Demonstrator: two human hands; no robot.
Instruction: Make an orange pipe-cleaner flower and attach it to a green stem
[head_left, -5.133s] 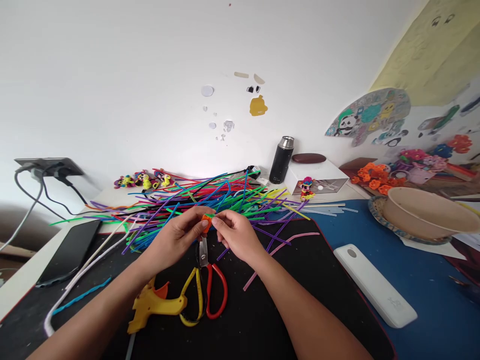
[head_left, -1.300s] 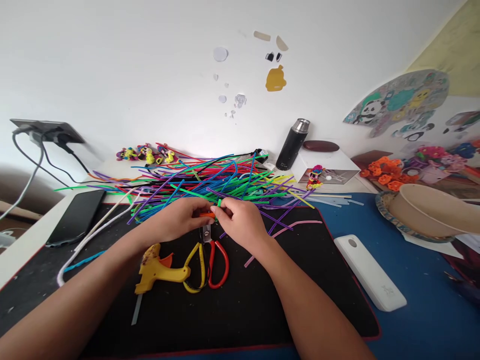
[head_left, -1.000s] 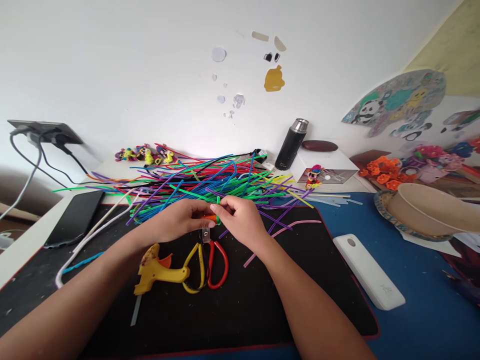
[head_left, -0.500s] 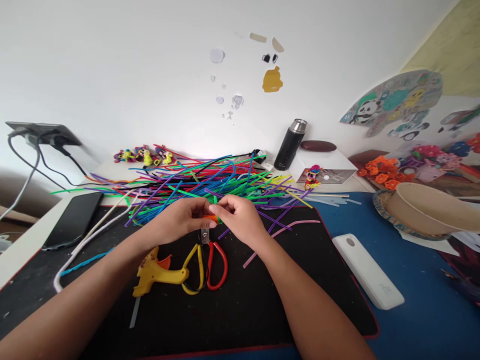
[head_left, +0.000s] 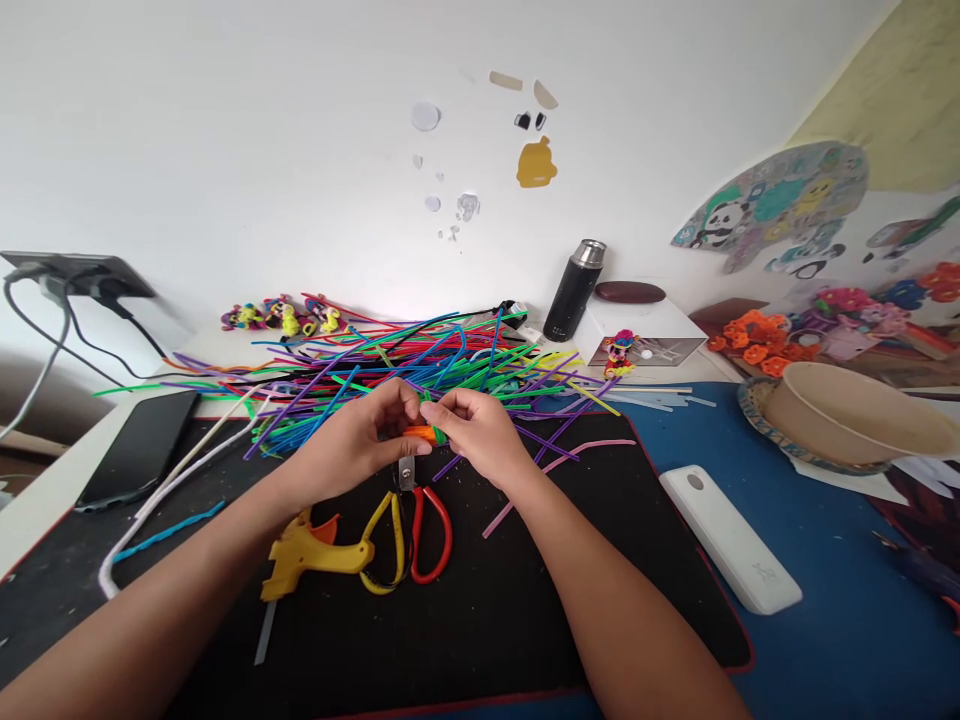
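A small orange piece (head_left: 421, 433) with green wound around its right end is held between both hands above the black mat (head_left: 480, 620). My left hand (head_left: 367, 430) pinches its orange part from the left. From the right, my right hand (head_left: 476, 430) closes on the green stem (head_left: 439, 436). Fingers hide much of the piece. Just below the hands lie scissors (head_left: 430, 535) with one red and one yellow handle. To their left is a yellow glue gun (head_left: 315, 555) with a clear stick. Many coloured pipe cleaners (head_left: 390, 360) are heaped behind the hands.
A black phone (head_left: 139, 450) lies at the left, near white and blue pipe cleaners. Behind stand a black flask (head_left: 574, 295) and a white box (head_left: 660, 335). At the right are a white power bank (head_left: 729, 540) and a beige bowl (head_left: 862, 415).
The fingers of my left hand have lifted and curled somewhat, and more of the orange piece shows. The view has shifted slightly.
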